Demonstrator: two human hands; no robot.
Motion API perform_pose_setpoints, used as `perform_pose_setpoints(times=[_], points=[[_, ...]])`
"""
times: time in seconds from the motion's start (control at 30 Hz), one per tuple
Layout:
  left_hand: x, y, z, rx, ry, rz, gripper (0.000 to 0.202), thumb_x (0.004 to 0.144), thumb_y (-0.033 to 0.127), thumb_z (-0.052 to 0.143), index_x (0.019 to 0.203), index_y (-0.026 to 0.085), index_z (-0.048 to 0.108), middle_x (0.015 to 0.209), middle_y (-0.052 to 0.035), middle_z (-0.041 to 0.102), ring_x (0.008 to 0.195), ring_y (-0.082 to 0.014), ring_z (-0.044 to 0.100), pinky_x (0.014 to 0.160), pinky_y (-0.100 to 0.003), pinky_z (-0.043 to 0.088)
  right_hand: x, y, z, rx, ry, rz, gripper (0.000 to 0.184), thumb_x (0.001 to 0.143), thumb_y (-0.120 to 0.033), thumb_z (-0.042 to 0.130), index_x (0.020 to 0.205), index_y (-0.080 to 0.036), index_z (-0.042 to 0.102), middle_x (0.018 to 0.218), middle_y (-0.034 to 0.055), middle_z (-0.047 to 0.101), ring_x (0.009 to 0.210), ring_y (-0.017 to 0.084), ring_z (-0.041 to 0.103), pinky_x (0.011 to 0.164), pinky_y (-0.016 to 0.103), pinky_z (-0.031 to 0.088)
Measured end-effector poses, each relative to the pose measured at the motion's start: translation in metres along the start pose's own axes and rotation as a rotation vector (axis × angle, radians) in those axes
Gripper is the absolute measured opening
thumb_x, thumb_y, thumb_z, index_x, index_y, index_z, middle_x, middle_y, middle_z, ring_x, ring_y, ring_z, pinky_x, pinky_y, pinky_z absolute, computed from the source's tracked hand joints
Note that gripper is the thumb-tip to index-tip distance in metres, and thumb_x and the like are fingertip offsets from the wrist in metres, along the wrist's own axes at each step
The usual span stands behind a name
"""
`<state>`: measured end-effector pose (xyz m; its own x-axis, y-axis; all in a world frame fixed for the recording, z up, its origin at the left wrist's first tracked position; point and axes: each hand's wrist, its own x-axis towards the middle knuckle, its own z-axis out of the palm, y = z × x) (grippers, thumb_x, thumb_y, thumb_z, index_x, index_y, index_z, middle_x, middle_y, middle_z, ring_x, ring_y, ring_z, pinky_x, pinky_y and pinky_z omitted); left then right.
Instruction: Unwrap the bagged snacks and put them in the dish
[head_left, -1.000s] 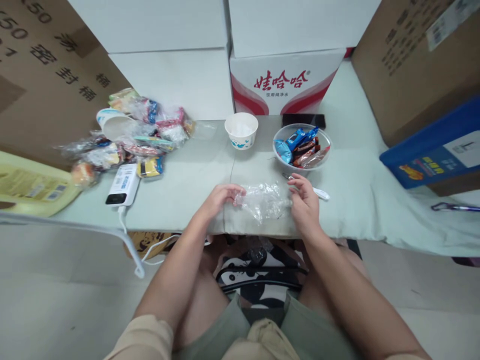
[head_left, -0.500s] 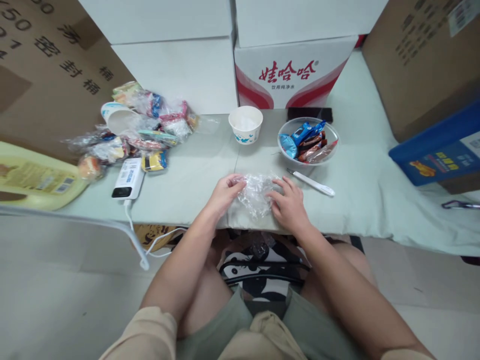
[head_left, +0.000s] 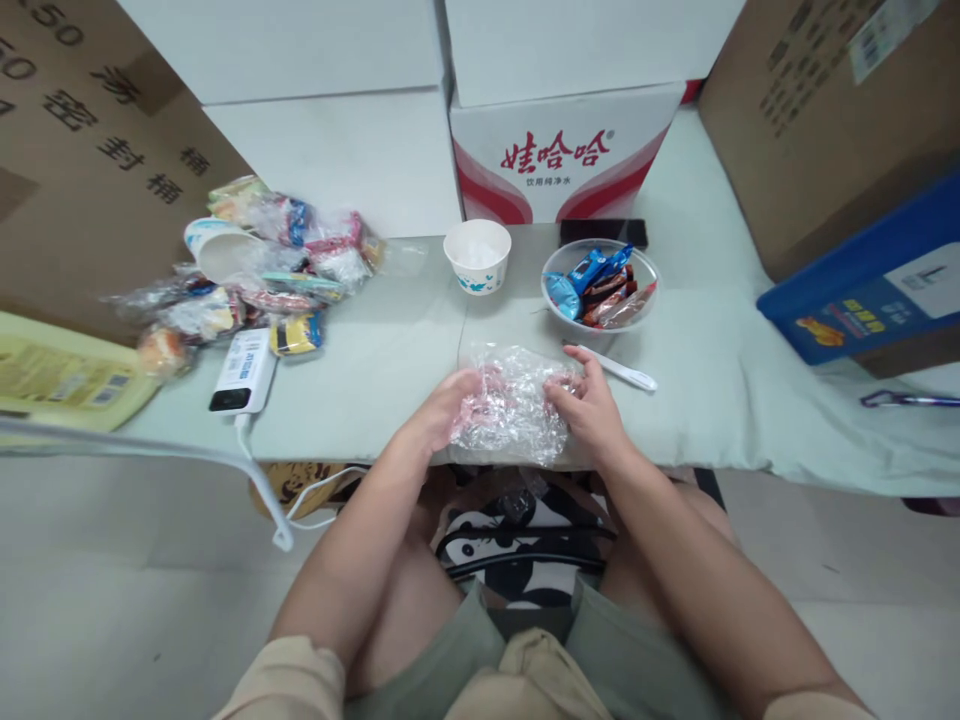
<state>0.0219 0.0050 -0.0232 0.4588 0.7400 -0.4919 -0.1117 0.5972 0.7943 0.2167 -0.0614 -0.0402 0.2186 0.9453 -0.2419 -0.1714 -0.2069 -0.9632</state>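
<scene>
Near the front edge of the tabletop, clear plastic film is gripped at opposite sides by the left hand and the right hand, apparently so it is kept spread. A white pen-shaped tool is laid beside the right hand; the paper cup and bowl are set farther back, perhaps for room.

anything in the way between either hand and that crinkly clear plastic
Nothing visible. The left hand and right hand are already at opposite sides of the clear plastic. The slim white tool lies beside the right hand, not between it and the plastic.
</scene>
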Motion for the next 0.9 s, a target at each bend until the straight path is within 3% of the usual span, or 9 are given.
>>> perform_pose_setpoints(times=[0.1, 0.23, 0.33, 0.4, 0.47, 0.6, 0.7, 0.77, 0.9], points=[[0.0, 0.001, -0.002, 0.122, 0.037, 0.037, 0.041, 0.057, 0.031, 0.087, 0.087, 0.015, 0.066, 0.077, -0.0023, 0.071, 0.062, -0.0114, 0.062, 0.06, -0.024, 0.05, 0.003, -0.001, -0.01, -0.076, 0.042, -0.033, 0.065, 0.075, -0.041, 0.069, 0.132, -0.029, 0.042, 0.09, -0.0005, 0.06, 0.068, 0.016, 0.058, 0.065, 0.033, 0.051], [-0.006, 0.005, -0.003, 0.142, -0.007, 0.067, 0.04, 0.053, 0.025, 0.09, 0.082, 0.015, 0.065, 0.071, 0.0012, 0.066, 0.059, -0.0088, 0.058, 0.056, -0.02, 0.045, 0.008, -0.008, -0.021, -0.295, 0.129, -0.316, 0.052, 0.073, -0.042, 0.072, 0.12, -0.026, 0.055, 0.117, 0.0082, 0.06, 0.096, 0.023, 0.06, 0.084, 0.039, 0.052], [-0.01, 0.006, -0.002, 0.179, -0.17, -0.08, 0.047, 0.053, 0.025, 0.091, 0.094, 0.015, 0.07, 0.08, -0.0029, 0.07, 0.065, -0.0118, 0.063, 0.06, -0.023, 0.048, 0.006, -0.011, -0.017, -0.232, -0.241, -0.272, 0.048, 0.074, -0.041, 0.074, 0.117, -0.025, 0.059, 0.112, 0.0066, 0.066, 0.103, 0.023, 0.062, 0.091, 0.039, 0.051], [-0.011, 0.008, -0.003, 0.21, -0.24, -0.15, 0.049, 0.053, 0.026, 0.091, 0.096, 0.014, 0.071, 0.083, -0.0046, 0.072, 0.068, -0.0134, 0.065, 0.063, -0.024, 0.05, 0.003, -0.012, -0.012, -0.209, -0.532, -0.132, 0.033, 0.076, -0.04, 0.073, 0.103, -0.023, 0.064, 0.092, 0.0029, 0.069, 0.087, 0.02, 0.065, 0.08, 0.034, 0.052], [-0.01, 0.01, -0.007, 0.236, -0.212, -0.156, 0.047, 0.053, 0.025, 0.092, 0.094, 0.015, 0.07, 0.079, -0.0034, 0.072, 0.066, -0.0126, 0.064, 0.061, -0.023, 0.048, 0.0, -0.013, -0.008, -0.234, -0.631, -0.032, 0.021, 0.079, -0.04, 0.07, 0.083, -0.021, 0.064, 0.072, -0.0005, 0.064, 0.068, 0.016, 0.06, 0.065, 0.029, 0.049], [-0.007, 0.01, -0.011, 0.043, -0.028, 0.045, 0.052, 0.061, 0.052, 0.084, 0.096, 0.017, 0.071, 0.074, -0.0046, 0.072, 0.065, -0.0159, 0.066, 0.061, -0.026, 0.05, -0.003, -0.014, -0.004, -0.093, -0.397, -0.005, 0.027, 0.08, -0.046, 0.067, 0.077, -0.022, 0.056, 0.064, -0.0024, 0.063, 0.053, 0.013, 0.057, 0.054, 0.027, 0.045], [-0.004, 0.001, -0.003, -0.096, -0.097, 0.118, 0.071, 0.058, 0.073, 0.076, 0.097, 0.015, 0.071, 0.086, -0.0115, 0.075, 0.084, -0.0255, 0.072, 0.072, -0.035, 0.056, 0.0, -0.011, 0.0, -0.004, -0.201, -0.041, 0.033, 0.078, -0.053, 0.068, 0.08, -0.024, 0.051, 0.065, -0.0033, 0.065, 0.05, 0.012, 0.057, 0.053, 0.027, 0.047], [-0.002, -0.005, 0.005, -0.01, -0.128, 0.077, 0.064, 0.054, 0.062, 0.085, 0.094, 0.014, 0.072, 0.088, -0.0119, 0.076, 0.087, -0.0271, 0.072, 0.077, -0.035, 0.056, 0.002, -0.006, 0.001, -0.026, -0.134, -0.037, 0.035, 0.077, -0.055, 0.068, 0.082, -0.025, 0.051, 0.061, -0.0046, 0.063, 0.049, 0.013, 0.056, 0.051, 0.026, 0.047], [0.003, -0.009, 0.008, 0.245, 0.035, 0.103, 0.038, 0.066, 0.04, 0.081, 0.09, 0.013, 0.072, 0.082, -0.0069, 0.076, 0.077, -0.02, 0.071, 0.073, -0.03, 0.055, 0.005, 0.001, -0.002, -0.167, -0.147, -0.003, 0.034, 0.079, -0.056, 0.065, 0.086, -0.023, 0.058, 0.058, -0.0035, 0.06, 0.05, 0.016, 0.059, 0.046, 0.026, 0.043]])
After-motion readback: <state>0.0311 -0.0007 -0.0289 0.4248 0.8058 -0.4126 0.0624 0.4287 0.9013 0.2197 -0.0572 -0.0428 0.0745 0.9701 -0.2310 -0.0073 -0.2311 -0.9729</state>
